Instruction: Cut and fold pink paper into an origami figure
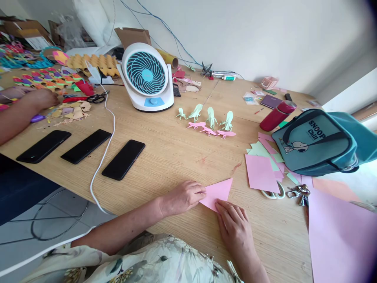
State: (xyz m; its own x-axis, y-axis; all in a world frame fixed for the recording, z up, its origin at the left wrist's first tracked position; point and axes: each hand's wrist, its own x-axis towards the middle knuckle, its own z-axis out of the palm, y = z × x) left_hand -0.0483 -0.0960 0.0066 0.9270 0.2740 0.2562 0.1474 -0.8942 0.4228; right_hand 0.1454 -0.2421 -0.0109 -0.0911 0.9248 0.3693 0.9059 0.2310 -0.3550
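A pink paper folded into a triangle [219, 191] lies flat on the wooden table [165, 157] near its front edge. My left hand [184, 196] presses the triangle's left edge with curled fingers. My right hand [234, 224] rests on the table with its fingertips on the triangle's lower corner. Further back stand several green folded paper figures [210, 116] with pink folded pieces [210, 129] lying in front of them.
Loose pink and green paper sheets [262, 171], scissors [273, 193] and keys [299, 193] lie at the right beside a teal bag [321, 143] and a red bottle [277, 115]. A fan [145, 76], three phones [85, 146] and a white cable [103, 157] lie left. Another person's arm [20, 110] works at far left.
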